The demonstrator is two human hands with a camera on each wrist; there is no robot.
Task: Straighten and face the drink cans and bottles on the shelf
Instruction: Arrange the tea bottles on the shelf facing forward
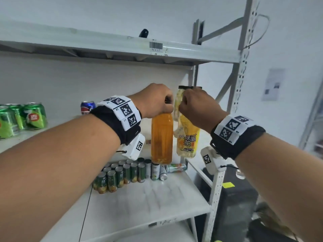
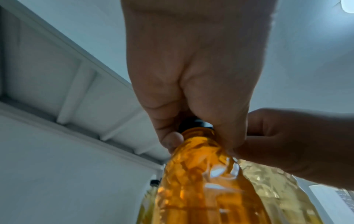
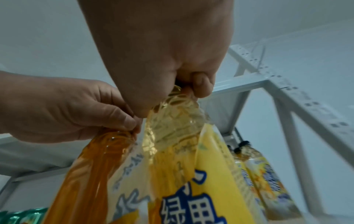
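Two hands each grip a bottle by its top, side by side near the right end of the middle shelf [image 1: 52,130]. The left hand [image 1: 155,100] curls around the cap of an orange bottle [image 1: 161,138]. The right hand [image 1: 197,107] pinches the neck of a yellow-labelled tea bottle [image 1: 187,142]. Green cans [image 1: 33,116] stand at the shelf's left end.

The right hand [image 3: 153,53] pinches the neck of a yellow-labelled tea bottle [image 3: 191,166]. Just beside it, the left hand [image 3: 63,106] holds an orange drink bottle [image 3: 90,174] by its top. More yellow-labelled bottles [image 3: 264,178] stand behind.
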